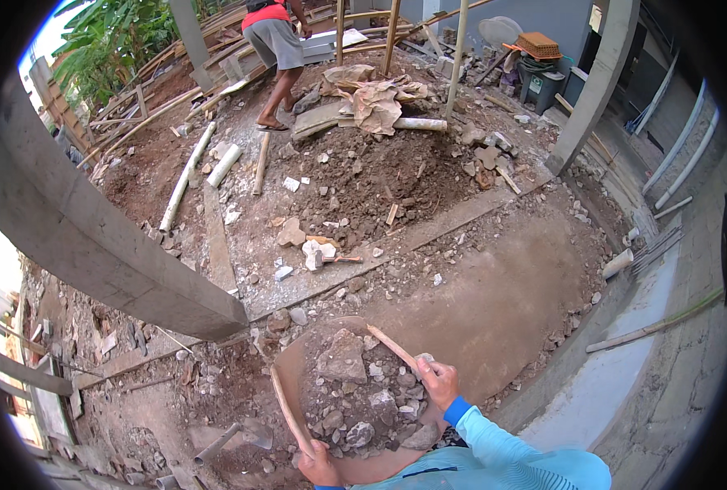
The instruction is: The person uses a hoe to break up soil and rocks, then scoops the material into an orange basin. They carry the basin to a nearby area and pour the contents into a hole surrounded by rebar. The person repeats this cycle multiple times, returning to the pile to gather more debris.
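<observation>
My right hand (439,382) is closed round a wooden pole (392,348) at the right side of a brown sling-like carrier (290,365). At its left side, my left hand (320,465) grips a second wooden pole (291,408). Between the poles lies a load of rubble (372,400), with a large flat chunk (342,357) toward the far end and smaller stones in loose dirt. The near end of the carrier is partly hidden by my body and light-blue sleeve (494,433).
A shovel-like tool (253,434) lies left of the carrier. One concrete pillar (127,245) slants across the left; another (596,90) stands at right. Beyond a low concrete strip (453,219) rises a dirt mound (380,175). A person (275,49) bends near planks at the back.
</observation>
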Action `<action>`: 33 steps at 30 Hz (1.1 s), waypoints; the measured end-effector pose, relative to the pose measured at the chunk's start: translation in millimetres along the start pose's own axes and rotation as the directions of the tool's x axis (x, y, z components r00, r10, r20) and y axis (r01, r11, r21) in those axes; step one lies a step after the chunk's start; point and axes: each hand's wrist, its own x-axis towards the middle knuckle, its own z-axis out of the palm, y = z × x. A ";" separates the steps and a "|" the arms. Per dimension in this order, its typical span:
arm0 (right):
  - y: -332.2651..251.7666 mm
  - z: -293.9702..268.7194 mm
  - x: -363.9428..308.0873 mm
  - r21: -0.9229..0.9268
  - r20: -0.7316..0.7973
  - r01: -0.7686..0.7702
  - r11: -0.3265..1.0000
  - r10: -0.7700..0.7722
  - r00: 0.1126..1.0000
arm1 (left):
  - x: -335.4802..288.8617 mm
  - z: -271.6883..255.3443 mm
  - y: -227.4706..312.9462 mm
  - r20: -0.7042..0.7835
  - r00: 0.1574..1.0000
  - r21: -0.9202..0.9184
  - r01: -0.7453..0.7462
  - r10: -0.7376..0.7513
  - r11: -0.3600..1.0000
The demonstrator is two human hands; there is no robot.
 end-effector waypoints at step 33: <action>140.8 -626.2 280.2 0.376 -0.882 -0.398 0.837 0.455 0.124 | -147.5 924.1 311.7 0.998 0.043 -0.028 -0.327 0.045 0.945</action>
